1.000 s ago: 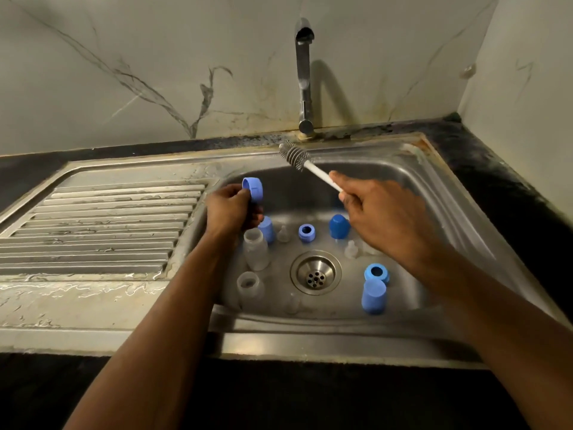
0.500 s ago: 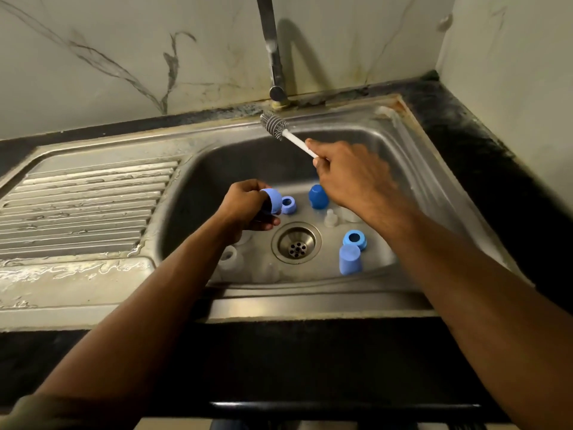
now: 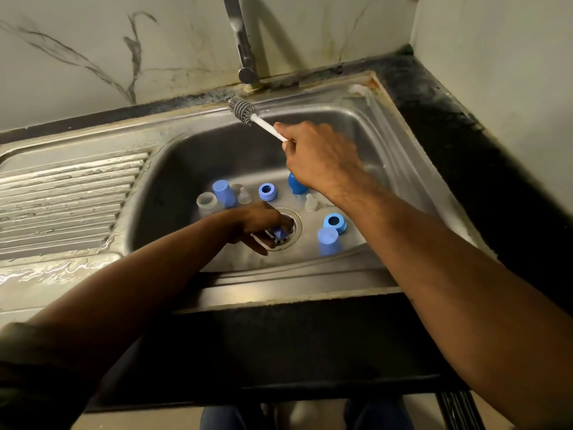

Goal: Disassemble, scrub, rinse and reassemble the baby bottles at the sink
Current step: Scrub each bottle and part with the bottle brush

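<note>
Steel sink basin [image 3: 387, 144] mid-frame, left hand [image 3: 263, 223] gripping a small blue bottle part [image 3: 280, 233] over the drain, right hand [image 3: 319, 156] gripping white-handled grey bottle brush [image 3: 248, 114], upper centre.

Your left hand [image 3: 263, 223] covers the drain [image 3: 293, 226], with blue caps [image 3: 328, 240] crowding its right and bottle parts [image 3: 206, 201] lining the back. The near-left basin floor [image 3: 173, 231] lies bare. The tap [image 3: 240, 35] overhangs the back rim.

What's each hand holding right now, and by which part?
The right hand grips the bottle brush by its white handle. The left hand, low over the drain, holds a small blue part; the exact hold is blurred.
</note>
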